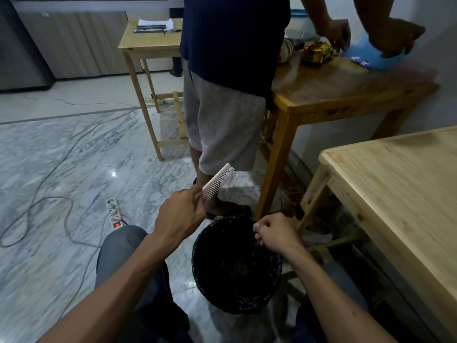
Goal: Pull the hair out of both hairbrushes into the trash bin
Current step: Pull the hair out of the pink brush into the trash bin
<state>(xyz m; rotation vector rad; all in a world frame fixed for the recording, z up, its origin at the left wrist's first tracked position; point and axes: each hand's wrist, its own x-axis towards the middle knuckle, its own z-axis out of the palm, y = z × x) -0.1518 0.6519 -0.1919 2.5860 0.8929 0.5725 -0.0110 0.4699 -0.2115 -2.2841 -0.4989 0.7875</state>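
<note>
My left hand [180, 215] grips the handle of a pale pink hairbrush [218, 180], head tilted up and to the right, bristles facing right and down. The bristles look free of hair. A round trash bin [197, 256] lined with a black bag stands on the floor between my knees, just below the brush. My right hand [277, 233] hovers over the bin's right rim with its fingers curled together; whether they pinch any hair I cannot tell. Only one hairbrush is in view.
A person in grey shorts [222, 125] stands right behind the bin at a brown wooden table [346, 85]. A light wooden table [400, 184] is at my right, another small one [150, 38] at the back. A power strip [115, 214] and cables lie on the marble floor to the left.
</note>
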